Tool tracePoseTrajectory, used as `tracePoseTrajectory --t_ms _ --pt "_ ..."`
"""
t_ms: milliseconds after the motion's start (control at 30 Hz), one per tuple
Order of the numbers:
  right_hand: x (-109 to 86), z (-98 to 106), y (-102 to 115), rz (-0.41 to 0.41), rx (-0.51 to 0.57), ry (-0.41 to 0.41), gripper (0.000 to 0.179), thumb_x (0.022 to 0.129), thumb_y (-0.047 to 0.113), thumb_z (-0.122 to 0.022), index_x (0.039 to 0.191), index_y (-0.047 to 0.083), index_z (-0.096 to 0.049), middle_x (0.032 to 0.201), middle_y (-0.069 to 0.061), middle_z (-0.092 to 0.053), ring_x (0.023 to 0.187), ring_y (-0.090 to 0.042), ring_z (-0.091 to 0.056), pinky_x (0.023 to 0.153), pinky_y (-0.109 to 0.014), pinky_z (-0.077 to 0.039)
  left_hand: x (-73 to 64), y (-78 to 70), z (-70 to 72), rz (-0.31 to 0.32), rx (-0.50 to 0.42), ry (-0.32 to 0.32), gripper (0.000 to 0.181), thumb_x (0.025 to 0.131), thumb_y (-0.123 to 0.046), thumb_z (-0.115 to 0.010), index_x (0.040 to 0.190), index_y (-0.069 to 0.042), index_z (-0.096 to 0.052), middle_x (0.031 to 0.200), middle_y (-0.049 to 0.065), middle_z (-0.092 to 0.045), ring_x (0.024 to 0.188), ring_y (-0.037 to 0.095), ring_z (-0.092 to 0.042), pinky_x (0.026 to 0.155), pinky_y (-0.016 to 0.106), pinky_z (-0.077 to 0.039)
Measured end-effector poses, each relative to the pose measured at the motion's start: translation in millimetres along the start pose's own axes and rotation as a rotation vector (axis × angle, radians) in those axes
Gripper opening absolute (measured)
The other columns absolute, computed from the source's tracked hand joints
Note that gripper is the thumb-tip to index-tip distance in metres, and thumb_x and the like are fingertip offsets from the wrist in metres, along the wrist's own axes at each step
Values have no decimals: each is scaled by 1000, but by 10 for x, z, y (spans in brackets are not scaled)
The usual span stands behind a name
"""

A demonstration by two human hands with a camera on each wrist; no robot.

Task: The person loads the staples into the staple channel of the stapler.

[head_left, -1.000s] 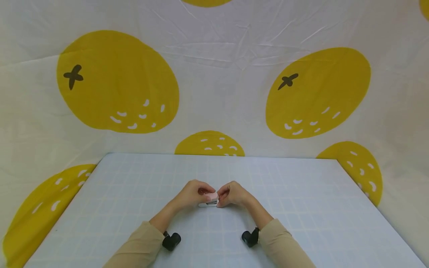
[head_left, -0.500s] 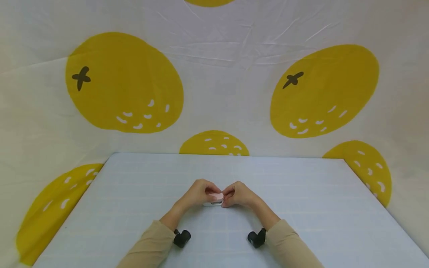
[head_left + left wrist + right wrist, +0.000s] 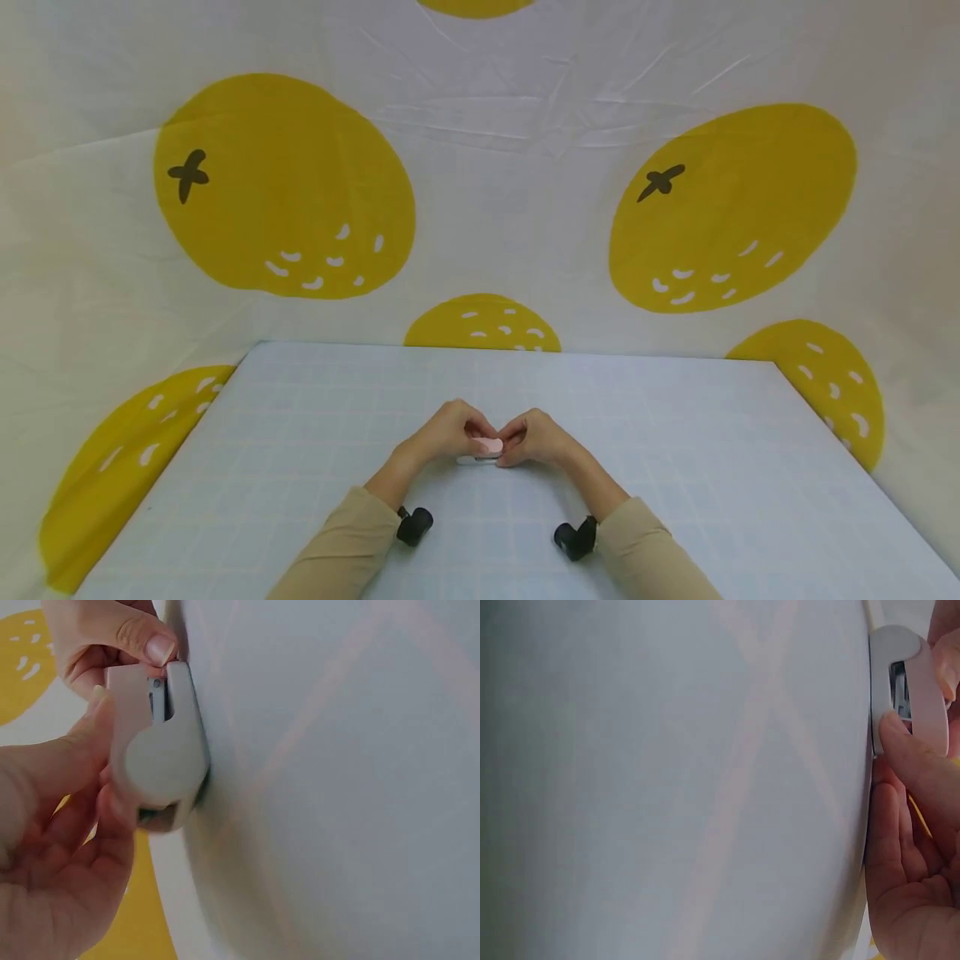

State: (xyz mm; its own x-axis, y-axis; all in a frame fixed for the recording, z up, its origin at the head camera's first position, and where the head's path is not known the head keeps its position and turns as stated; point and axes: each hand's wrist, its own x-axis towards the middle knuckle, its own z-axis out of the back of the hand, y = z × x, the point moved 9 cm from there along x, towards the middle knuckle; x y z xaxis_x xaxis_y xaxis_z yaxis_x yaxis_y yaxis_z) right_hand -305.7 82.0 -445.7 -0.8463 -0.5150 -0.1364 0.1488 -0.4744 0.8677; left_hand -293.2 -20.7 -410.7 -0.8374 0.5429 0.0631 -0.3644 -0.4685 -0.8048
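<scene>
A small mini stapler (image 3: 491, 447) with a pink top and white base is held low over the table, near its middle. My left hand (image 3: 447, 435) grips it from the left, thumb and fingers on the pink top. From the right, my right hand (image 3: 537, 438) pinches its front end, with the thumb on the white base in the right wrist view. Metal parts show in the slot between top and base of the stapler (image 3: 166, 765) in the left wrist view. Fingertips of both hands nearly meet behind it.
The table (image 3: 675, 467) has a pale blue cloth with a faint grid. Behind it hangs a white sheet (image 3: 510, 183) printed with large yellow fruits. A black camera (image 3: 415, 527) sits on the left wrist, another camera (image 3: 576, 539) on the right.
The head view has shifted a little, so hands and table sit further right in it. The dark gap between the stapler's pink top and white base looks narrower. Both hands keep their hold.
</scene>
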Motion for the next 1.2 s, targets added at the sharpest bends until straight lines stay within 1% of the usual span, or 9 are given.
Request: tracePoseTrajectory --t_ms 200,367,467,567,700,833,1033,1133,1200 --pt "-8 6 38 14 13 -3 25 67 -1 -81 89 -3 -71 70 -7 -66 61 -8 -56 57 -19 -47 15 -3 -5 21 17 -6 18 72 8 -74 87 -1 -73 78 2 -68 69 9 -52 62 20 -46" --pt "2 -79 70 20 8 17 24 67 -1 -81 89 -3 -72 69 -5 -66 60 -6 -56 57 -19 -47 -47 51 28 27 46 1 17 73 4 -75 88 -3 -74 79 -1 -68 72 8 -53 65 21 -47" --pt "25 -127 108 26 13 24 24 67 -1 -81 89 -3 -72 69 -5 -65 60 -7 -56 57 -19 -47 -88 96 76 52 34 7 18 73 4 -75 89 -5 -74 79 -2 -68 72 9 -54 66 22 -48" --pt "44 -130 120 12 12 13 24 66 -1 -81 88 -2 -72 69 -5 -65 60 -7 -56 57 -20 -47 -112 102 109 56 21 10 18 75 3 -74 91 -4 -73 81 -1 -68 74 10 -55 67 23 -49" --pt "52 -118 108 -6 -2 13 24 67 0 -81 88 -1 -72 69 -4 -65 60 -8 -56 58 -20 -47 -126 99 101 30 3 17 18 77 1 -73 94 -4 -72 85 0 -68 77 11 -56 71 23 -49" --pt "64 -114 103 -2 -5 23 23 67 0 -81 88 -1 -72 68 -2 -64 61 -7 -55 58 -20 -47 -132 113 100 11 -14 22 18 79 -2 -72 97 -5 -72 89 -2 -68 81 11 -56 74 24 -48" --pt "58 -82 71 1 -32 18 23 67 2 -82 88 0 -72 68 0 -63 61 -7 -54 58 -20 -47 -118 87 74 -43 -18 25 19 81 -2 -70 100 -5 -71 94 0 -68 85 12 -57 76 24 -48" --pt "36 -59 32 -3 -2 23 25 68 2 -81 91 -1 -71 71 -3 -65 62 -8 -56 60 -21 -48 -115 79 60 -45 -29 19 19 82 -4 -69 102 -5 -71 95 1 -68 86 13 -57 78 24 -48" --pt "8 -36 13 -1 30 29 27 70 3 -80 95 -1 -71 76 -6 -67 66 -10 -58 63 -22 -50 -130 66 79 -47 -24 2 20 84 -8 -68 104 -4 -70 98 3 -67 90 16 -57 80 27 -49"
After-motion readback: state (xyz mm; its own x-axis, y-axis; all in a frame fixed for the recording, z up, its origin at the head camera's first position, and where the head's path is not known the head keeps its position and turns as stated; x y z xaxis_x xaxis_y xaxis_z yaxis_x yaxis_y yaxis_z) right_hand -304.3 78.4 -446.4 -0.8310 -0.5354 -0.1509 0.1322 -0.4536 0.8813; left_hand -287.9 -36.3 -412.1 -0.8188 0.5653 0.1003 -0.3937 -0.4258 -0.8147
